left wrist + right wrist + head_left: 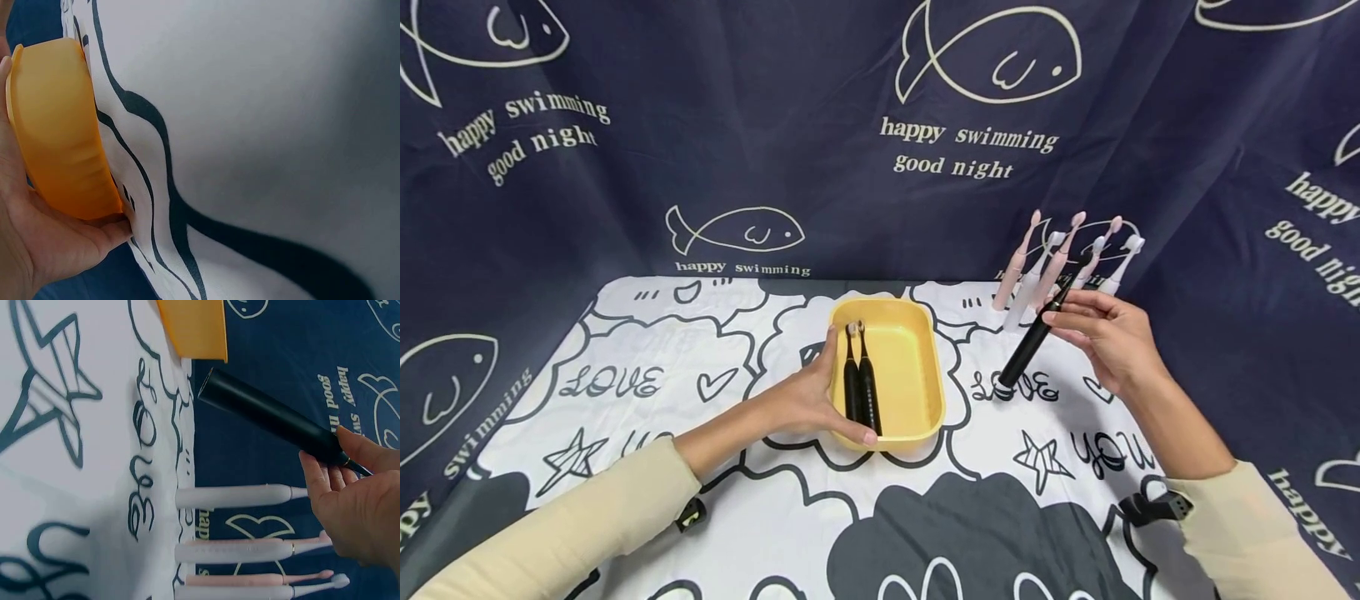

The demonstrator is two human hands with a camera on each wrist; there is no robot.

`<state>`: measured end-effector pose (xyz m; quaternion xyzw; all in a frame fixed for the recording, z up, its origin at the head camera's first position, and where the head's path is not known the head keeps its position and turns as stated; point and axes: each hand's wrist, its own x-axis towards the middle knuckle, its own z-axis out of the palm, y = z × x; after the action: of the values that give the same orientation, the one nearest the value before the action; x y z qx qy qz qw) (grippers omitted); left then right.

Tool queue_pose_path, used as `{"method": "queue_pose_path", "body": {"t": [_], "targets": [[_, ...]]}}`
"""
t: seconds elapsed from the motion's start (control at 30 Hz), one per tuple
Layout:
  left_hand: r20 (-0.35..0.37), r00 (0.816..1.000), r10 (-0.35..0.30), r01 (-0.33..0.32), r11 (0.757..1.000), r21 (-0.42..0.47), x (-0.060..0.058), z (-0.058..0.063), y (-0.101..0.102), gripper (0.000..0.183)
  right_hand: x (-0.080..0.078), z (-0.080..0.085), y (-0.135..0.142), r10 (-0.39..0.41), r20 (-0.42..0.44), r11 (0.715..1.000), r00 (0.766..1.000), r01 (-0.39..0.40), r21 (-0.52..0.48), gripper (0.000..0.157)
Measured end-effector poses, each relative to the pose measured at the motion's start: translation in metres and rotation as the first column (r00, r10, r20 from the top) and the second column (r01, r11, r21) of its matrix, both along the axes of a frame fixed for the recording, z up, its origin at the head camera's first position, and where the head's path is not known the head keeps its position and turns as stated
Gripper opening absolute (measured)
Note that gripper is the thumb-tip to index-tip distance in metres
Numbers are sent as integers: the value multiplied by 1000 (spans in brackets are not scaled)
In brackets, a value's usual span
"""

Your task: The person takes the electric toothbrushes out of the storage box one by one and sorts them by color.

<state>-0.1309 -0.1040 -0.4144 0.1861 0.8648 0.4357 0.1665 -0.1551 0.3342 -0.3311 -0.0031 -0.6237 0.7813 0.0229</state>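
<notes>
A yellow tray (917,375) stands mid-table, with two black electric toothbrushes (868,392) lying side by side along its left part. My left hand (808,400) grips the tray at its left side, thumb on the near rim; the left wrist view shows the palm close against the tray's outer wall (59,125). To the right, my right hand (1108,333) pinches another black electric toothbrush (1026,354) near its neck, handle slanting down toward the tray. In the right wrist view, this toothbrush's (269,415) base is uncovered and its head hidden.
Several pink toothbrushes (1011,275) and white toothbrushes (1022,296) stand upright at the back right, partly behind my right hand. A patterned black-and-white cloth (760,500) covers the table. Navy fabric (835,125) with fish drawings hangs behind and at both sides.
</notes>
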Motion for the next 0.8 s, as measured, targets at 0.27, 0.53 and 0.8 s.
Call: {"method": "queue_pose_path", "body": {"t": [0.27, 0.53, 0.8], "targets": [[0, 1000, -8, 8, 1000, 21, 1, 1, 1, 184, 0, -7, 24, -52, -28, 997, 998, 50, -64, 33], [-1, 1000, -9, 9, 1000, 20, 1, 2, 2, 184, 1, -11, 45, -129, -21, 989, 991, 127, -77, 33], [4, 1000, -5, 5, 1000, 14, 3, 3, 0, 183, 5, -13, 59, -208, -15, 976, 978, 206, -74, 35]]}}
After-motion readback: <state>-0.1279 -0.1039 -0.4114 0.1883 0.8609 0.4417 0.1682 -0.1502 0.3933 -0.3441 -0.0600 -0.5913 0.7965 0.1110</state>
